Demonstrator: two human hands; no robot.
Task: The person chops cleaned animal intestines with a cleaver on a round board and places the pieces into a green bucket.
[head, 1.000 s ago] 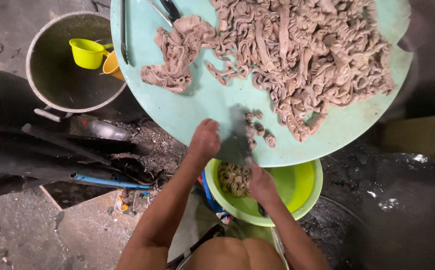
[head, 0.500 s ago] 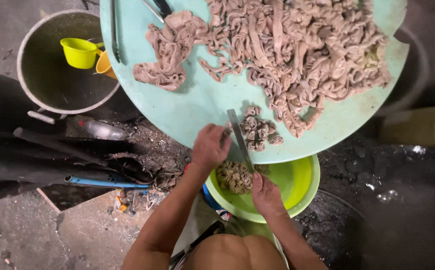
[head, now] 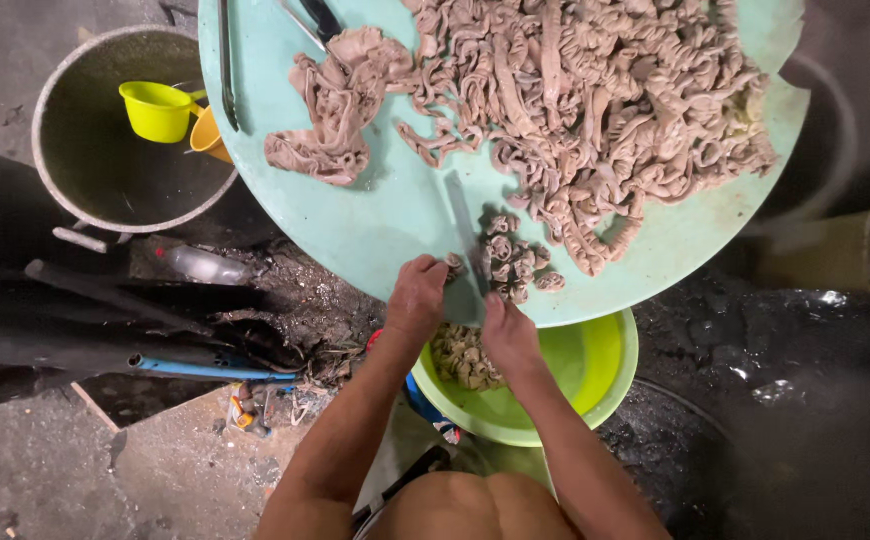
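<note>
A small cluster of cut, curled pieces of pale brown tripe-like meat (head: 513,262) lies near the front edge of a round, pale green cutting board (head: 395,215). Just left of the pieces, a knife blade (head: 467,235) lies flat on the board, pointing away from the person.

The person's left hand (head: 417,297) rests at the board's near edge with fingers curled; it appears to be at the knife's handle end, but the grip itself is hidden, so I cannot tell whether it is closed around the handle. The right hand (head: 508,332) sits just below the cut pieces at the board's rim, fingers bent toward them; whether it is pinching anything cannot be made out.

Directly under the hands, partly tucked beneath the board, is a bright yellow-green basin (head: 575,375) holding a small heap of similar cut pieces (head: 463,355).

Farther up the board, a large tangled pile of long, frilly uncut strips (head: 605,110) covers most of the right half, and a smaller clump (head: 340,100) lies to the upper left. Metal tools (head: 227,60) rest at the far left edge.

Left of the board stands a large grey pot (head: 85,190) with a yellow-green scoop (head: 160,108) inside. The ground around is dark, wet and littered.
</note>
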